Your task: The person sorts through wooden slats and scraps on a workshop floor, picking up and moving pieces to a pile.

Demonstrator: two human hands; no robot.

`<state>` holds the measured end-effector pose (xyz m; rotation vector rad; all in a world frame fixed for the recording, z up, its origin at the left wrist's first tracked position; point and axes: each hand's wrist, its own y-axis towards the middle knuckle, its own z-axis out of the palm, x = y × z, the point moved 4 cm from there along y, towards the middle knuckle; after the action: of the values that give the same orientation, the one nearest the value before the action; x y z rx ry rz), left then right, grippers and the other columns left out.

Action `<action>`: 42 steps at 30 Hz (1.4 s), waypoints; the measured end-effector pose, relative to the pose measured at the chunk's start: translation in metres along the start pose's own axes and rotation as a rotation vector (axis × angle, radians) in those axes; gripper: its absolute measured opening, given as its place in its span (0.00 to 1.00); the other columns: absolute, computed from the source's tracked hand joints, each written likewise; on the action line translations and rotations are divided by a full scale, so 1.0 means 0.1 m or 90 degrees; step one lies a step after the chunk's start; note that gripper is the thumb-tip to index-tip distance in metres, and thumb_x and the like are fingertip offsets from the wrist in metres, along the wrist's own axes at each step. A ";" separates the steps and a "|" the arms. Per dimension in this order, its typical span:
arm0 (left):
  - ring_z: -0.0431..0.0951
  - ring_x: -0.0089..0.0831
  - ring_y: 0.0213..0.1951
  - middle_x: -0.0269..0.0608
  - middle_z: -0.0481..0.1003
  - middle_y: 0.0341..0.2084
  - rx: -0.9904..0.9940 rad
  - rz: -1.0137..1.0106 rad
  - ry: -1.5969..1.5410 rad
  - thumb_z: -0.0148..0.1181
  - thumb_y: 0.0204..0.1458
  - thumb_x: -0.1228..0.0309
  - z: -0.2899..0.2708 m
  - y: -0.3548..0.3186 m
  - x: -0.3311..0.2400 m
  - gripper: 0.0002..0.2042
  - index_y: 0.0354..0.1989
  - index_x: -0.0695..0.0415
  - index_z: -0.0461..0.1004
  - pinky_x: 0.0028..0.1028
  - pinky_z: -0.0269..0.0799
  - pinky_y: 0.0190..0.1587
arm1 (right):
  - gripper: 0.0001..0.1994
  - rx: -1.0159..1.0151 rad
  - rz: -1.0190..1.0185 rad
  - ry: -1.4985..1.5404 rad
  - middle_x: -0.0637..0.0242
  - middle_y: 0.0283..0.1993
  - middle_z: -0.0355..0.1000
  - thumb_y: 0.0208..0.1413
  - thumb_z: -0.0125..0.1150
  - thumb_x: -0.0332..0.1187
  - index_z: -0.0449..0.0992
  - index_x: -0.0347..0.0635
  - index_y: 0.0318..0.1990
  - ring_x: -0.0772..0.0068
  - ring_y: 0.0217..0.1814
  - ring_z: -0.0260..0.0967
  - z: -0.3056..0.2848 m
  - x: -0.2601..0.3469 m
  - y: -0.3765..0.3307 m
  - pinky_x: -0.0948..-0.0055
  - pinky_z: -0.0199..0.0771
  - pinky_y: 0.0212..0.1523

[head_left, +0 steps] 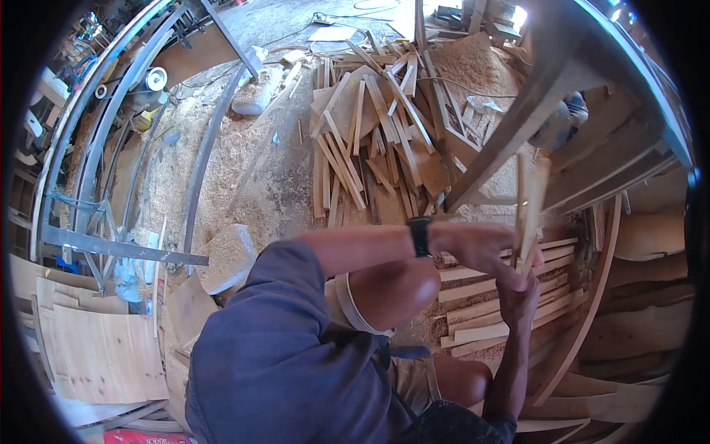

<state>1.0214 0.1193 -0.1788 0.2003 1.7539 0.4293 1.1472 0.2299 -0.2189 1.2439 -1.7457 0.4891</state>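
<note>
Both my hands meet at the right, around a few narrow wooden strips [534, 194] that stand up from my grip and are smeared by motion. My left hand [477, 246], with a dark watch [420, 237] on its wrist, reaches across and closes on the strips from the left. Below it, my right hand [518, 294] is wrapped round their lower end. Exactly how many strips are held I cannot make out. Under and beside my hands, several pale wooden strips [481, 311] lie side by side on the ground, next to my bent knees.
A loose heap of wood offcuts [370, 140] lies ahead, with a sawdust mound [473, 63] behind. A wooden leg [510, 133] slants down at the right. Metal frames [203, 163] stand at the left. Wide boards [103, 344] lie at lower left. Sawdust covers much of the floor.
</note>
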 end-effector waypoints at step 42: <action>0.71 0.43 0.57 0.63 0.67 0.58 -1.135 -0.697 0.108 0.64 0.50 0.50 -4.15 -3.60 3.87 0.44 0.62 0.79 0.55 0.36 0.67 0.58 | 0.14 0.366 0.294 -0.219 0.48 0.25 0.70 0.53 0.63 0.38 0.69 0.36 0.36 0.49 0.27 0.70 1.85 -0.76 0.89 0.57 0.69 0.31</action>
<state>0.5659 -0.1437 -0.5971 -1.9394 0.8195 0.9647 0.9917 0.1709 -0.3610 1.3610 -2.2979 1.1659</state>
